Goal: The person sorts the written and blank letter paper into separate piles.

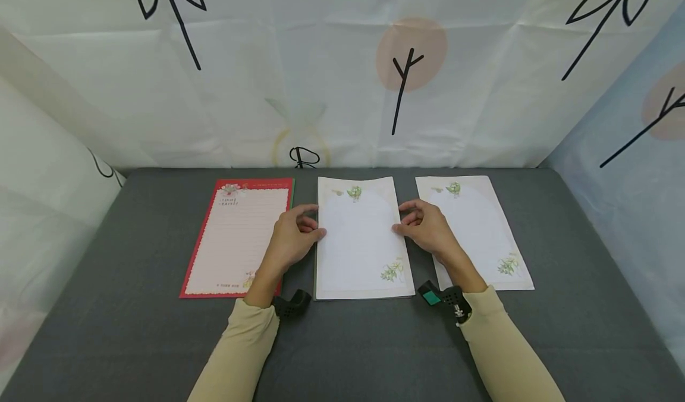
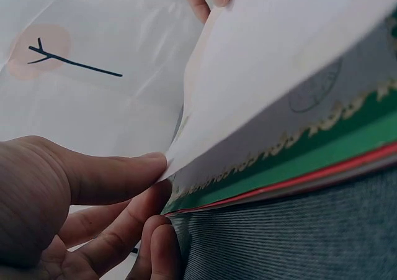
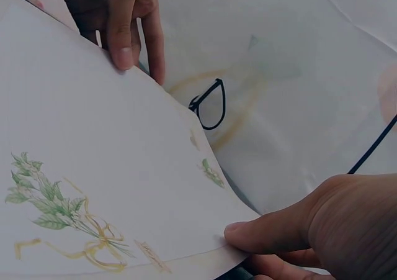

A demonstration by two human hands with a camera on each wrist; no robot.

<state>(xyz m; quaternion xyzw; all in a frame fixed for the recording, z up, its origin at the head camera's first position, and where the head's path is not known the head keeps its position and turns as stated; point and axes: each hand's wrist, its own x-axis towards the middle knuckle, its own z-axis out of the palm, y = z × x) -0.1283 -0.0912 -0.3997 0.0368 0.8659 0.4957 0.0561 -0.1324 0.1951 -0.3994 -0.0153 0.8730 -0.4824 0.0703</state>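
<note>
A white sheet of paper (image 1: 357, 241) with green plant prints lies at the middle of the table, on top of other sheets. My left hand (image 1: 291, 235) pinches its left edge, thumb on top. In the left wrist view that edge is raised above a green-bordered sheet (image 2: 298, 161), with red edges beneath it. At the opposite edge my right hand (image 1: 428, 228) pinches the paper, its thumb (image 3: 248, 235) on the printed face and the other fingers partly hidden. The sheet bows slightly between both hands.
A red-bordered lined sheet (image 1: 243, 235) lies to the left, a green edge showing under it. Another plant-printed white sheet (image 1: 476, 229) lies to the right, partly under my right forearm. The grey tabletop (image 1: 364, 348) meets a patterned white curtain (image 1: 332, 93) behind.
</note>
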